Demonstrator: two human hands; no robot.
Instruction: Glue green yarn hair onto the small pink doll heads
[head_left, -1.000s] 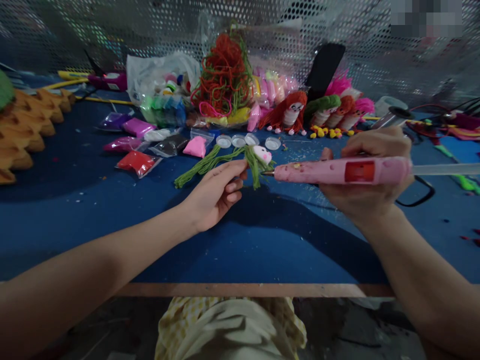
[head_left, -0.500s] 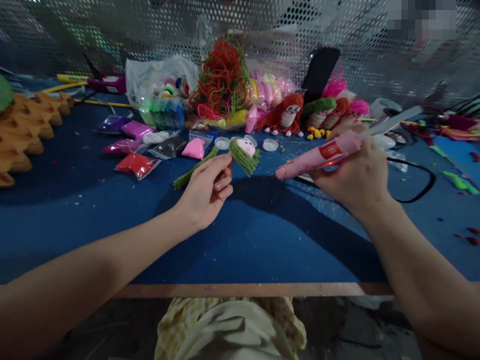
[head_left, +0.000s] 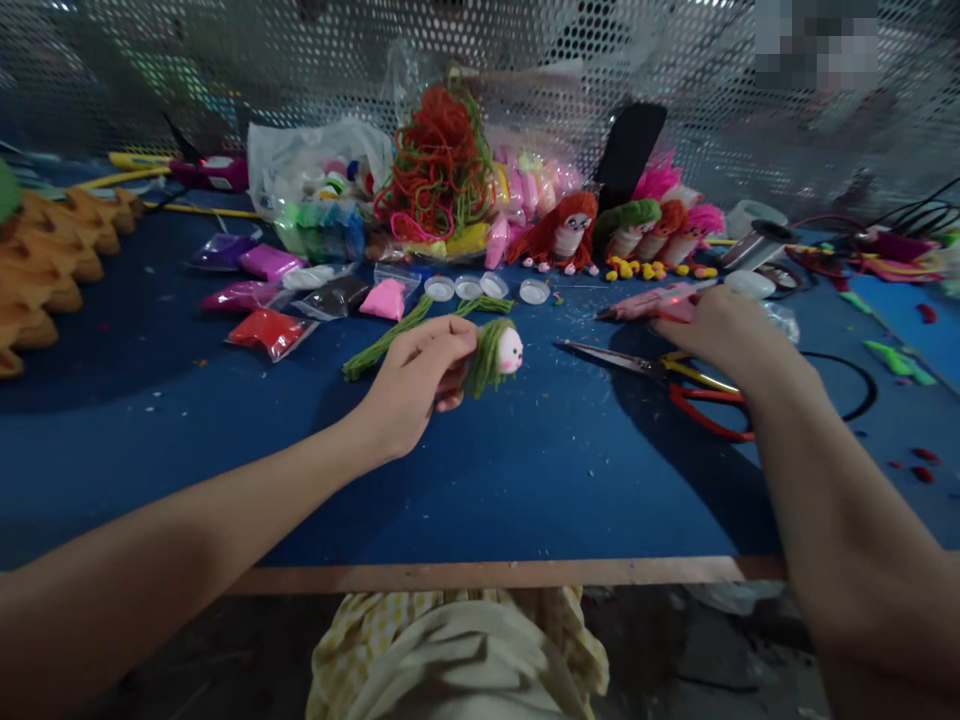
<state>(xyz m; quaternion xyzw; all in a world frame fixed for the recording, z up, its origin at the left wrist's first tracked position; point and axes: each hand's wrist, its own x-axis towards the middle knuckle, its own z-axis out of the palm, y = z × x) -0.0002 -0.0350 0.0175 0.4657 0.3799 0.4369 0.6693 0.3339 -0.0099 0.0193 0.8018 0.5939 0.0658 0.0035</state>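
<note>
Between the fingertips of my left hand (head_left: 427, 385) is a small doll head (head_left: 510, 352) with a white face, pink cheeks and green yarn hair. The face is turned to the right. Farther right, my right hand (head_left: 739, 335) is around a pink glue gun (head_left: 652, 303) low at the table surface; a red light glows on it. The fingers on its handle are partly hidden. Scissors (head_left: 622, 358) with red and yellow handles lie just below, under the right wrist. Cut green yarn strands (head_left: 386, 343) rest behind my left hand.
Finished yarn dolls (head_left: 571, 235) stand at the back, beside a heap of red and green yarn (head_left: 439, 165). Small clay bags (head_left: 270, 332) lie on the left, near an orange egg tray (head_left: 45, 250). White plastic caps (head_left: 535, 291) sit mid-table. A wire spool (head_left: 759, 245) is at right.
My right hand has lowered the glue gun toward the table at the back right, uncovering the scissors. My left hand has turned the doll head and brought it slightly nearer.
</note>
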